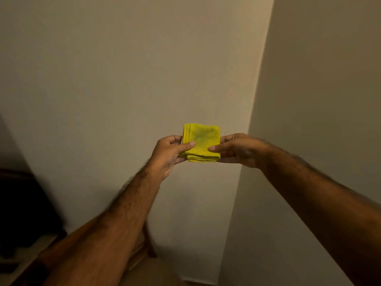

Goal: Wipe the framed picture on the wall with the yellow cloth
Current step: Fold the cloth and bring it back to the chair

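Observation:
A folded yellow cloth (203, 142) is held up in front of a bare beige wall, about chest height. My left hand (170, 154) pinches its left edge, thumb on top and fingers underneath. My right hand (237, 150) grips its right edge the same way. The cloth is folded into a small thick square with a darker smudge on its upper face. No framed picture shows anywhere in this view.
The plain wall (123, 69) meets a second wall (319, 100) at a corner on the right. A dark wooden piece of furniture (22, 213) stands at the lower left, with a wooden leg (149, 242) near the floor behind my left forearm.

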Action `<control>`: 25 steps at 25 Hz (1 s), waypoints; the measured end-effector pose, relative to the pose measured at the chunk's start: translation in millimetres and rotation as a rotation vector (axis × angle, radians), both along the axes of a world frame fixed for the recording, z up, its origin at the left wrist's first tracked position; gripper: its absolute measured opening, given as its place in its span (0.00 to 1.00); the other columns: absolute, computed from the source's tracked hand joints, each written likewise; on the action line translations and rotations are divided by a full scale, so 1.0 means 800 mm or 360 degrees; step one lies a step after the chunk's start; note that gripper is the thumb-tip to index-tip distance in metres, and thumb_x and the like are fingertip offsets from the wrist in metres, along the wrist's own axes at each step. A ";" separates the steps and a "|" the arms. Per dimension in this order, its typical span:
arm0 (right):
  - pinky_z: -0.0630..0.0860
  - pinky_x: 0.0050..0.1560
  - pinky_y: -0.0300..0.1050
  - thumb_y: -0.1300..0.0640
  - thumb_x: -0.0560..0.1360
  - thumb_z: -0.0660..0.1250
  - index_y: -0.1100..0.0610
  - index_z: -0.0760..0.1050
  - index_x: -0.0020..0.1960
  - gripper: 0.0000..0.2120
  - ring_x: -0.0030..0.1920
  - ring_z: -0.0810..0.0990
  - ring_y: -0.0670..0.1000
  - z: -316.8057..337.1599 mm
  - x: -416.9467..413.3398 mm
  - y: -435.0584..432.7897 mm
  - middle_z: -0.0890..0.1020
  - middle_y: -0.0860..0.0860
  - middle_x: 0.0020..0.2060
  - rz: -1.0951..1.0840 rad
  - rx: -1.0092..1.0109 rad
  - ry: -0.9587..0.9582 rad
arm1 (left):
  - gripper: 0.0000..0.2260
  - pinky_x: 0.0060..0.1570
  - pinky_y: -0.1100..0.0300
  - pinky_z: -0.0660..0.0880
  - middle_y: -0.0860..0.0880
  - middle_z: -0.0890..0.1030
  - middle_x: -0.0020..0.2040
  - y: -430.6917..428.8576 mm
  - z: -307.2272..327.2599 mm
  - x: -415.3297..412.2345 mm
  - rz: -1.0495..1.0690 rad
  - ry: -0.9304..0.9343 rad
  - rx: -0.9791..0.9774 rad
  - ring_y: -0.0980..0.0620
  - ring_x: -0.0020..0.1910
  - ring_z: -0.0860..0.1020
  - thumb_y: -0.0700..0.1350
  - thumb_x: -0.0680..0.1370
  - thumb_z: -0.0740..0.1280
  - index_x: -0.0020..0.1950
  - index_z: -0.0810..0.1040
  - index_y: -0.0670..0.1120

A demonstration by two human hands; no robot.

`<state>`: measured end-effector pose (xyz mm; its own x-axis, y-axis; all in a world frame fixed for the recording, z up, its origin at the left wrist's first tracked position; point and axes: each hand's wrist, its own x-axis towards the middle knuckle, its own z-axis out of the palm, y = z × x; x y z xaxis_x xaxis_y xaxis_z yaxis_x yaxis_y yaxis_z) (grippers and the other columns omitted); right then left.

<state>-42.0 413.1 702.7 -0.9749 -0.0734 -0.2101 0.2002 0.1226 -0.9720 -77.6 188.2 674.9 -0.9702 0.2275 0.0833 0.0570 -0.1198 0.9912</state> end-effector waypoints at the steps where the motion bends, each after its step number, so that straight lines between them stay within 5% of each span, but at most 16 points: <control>1: 0.84 0.42 0.41 0.64 0.70 0.78 0.65 0.79 0.66 0.25 0.44 0.89 0.49 -0.027 -0.012 -0.012 0.89 0.55 0.51 0.0002 0.0003 -0.0046 | 0.13 0.39 0.61 0.82 0.45 0.86 0.47 -0.016 -0.026 -0.003 0.0000 -0.0071 -0.0016 0.52 0.40 0.86 0.37 0.74 0.75 0.58 0.81 0.38; 7: 0.84 0.42 0.40 0.60 0.69 0.80 0.62 0.81 0.63 0.23 0.41 0.89 0.48 -0.231 -0.072 -0.098 0.89 0.52 0.46 0.0110 -0.0058 -0.0402 | 0.12 0.37 0.65 0.81 0.47 0.86 0.46 -0.111 -0.216 -0.024 0.0166 -0.0487 -0.0102 0.57 0.38 0.86 0.36 0.75 0.73 0.58 0.81 0.40; 11: 0.85 0.46 0.40 0.60 0.72 0.77 0.60 0.81 0.62 0.19 0.43 0.88 0.47 -0.379 -0.089 -0.148 0.89 0.52 0.46 0.0150 -0.0119 -0.0630 | 0.08 0.42 0.58 0.83 0.45 0.85 0.46 -0.153 -0.355 -0.026 0.0303 -0.0777 -0.0165 0.51 0.40 0.85 0.35 0.74 0.74 0.51 0.81 0.43; 20: 0.75 0.70 0.56 0.69 0.76 0.70 0.68 0.75 0.68 0.21 0.66 0.81 0.61 -0.705 -0.042 -0.226 0.81 0.64 0.65 0.0144 -0.0216 -0.1200 | 0.16 0.33 0.63 0.82 0.37 0.82 0.53 -0.216 -0.669 0.021 0.0521 -0.1385 -0.0371 0.49 0.42 0.82 0.32 0.75 0.72 0.63 0.76 0.31; 25: 0.77 0.63 0.53 0.71 0.75 0.71 0.71 0.74 0.69 0.23 0.60 0.81 0.62 -0.832 -0.015 -0.255 0.78 0.69 0.66 -0.0022 -0.0196 -0.1417 | 0.19 0.48 0.49 0.82 0.35 0.81 0.56 -0.235 -0.810 0.047 0.0549 -0.1635 -0.0542 0.41 0.52 0.81 0.32 0.75 0.72 0.65 0.76 0.31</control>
